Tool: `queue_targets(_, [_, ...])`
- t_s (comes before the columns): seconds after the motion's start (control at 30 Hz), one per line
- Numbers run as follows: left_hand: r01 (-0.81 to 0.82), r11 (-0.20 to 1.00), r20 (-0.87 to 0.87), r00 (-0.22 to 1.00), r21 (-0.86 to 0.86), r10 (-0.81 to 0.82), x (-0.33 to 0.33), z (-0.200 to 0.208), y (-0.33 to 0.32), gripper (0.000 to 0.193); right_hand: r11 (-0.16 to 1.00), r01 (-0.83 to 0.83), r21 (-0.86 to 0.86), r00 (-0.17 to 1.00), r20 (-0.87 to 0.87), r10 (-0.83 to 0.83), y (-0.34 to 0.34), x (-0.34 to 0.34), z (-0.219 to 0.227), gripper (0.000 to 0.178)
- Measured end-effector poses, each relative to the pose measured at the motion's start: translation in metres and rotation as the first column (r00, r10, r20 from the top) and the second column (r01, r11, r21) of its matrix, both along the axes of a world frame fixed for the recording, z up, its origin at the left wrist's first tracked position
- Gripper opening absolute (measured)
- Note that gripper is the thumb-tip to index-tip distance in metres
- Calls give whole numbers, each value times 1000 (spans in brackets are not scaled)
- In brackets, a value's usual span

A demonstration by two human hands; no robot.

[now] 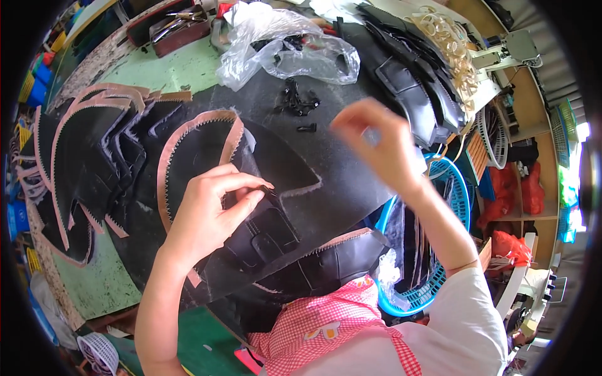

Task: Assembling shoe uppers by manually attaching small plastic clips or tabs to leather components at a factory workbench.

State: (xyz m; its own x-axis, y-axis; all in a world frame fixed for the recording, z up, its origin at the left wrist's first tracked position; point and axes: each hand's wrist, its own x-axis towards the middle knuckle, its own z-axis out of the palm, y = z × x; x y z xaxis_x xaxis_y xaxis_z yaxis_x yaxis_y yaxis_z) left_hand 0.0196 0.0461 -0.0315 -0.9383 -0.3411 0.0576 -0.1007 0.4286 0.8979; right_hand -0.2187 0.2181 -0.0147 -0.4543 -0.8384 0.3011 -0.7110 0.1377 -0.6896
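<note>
My left hand (213, 210) is over the black piece, thumb and forefinger pinched together on a small dark item (269, 190), too small to make out. Below its fingertips lies a black leather-like piece with a stitched pocket flap (269, 235). A pink strip with a toothed edge (168, 164) loops around the black piece beside that hand. My right hand (375, 139) is raised over the dark mat (342, 207), smeared by motion, its fingers curled. Close to it sit a heap of small shiny black parts (296, 100) and a single one (306, 128).
More black pieces edged in pink (81, 156) are stacked at left. A clear plastic bag (276, 47) and a tool box (179, 34) stand at the back. Black panels (401, 81) pile up at far right, near cream bands (445, 41). A blue basket (461, 188) is at right.
</note>
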Motion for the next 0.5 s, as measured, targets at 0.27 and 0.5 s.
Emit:
queue_targets(0.27, [-45,999,144,989,10,43,-10,3,0,16,913,404,47,739,-606,-296,38,-133,-26,58])
queue_targets(0.5, [-21,996,196,981,86,4,-8,16,-4,15,981,151,-120,831,-522,-192,107,-90,-1,58])
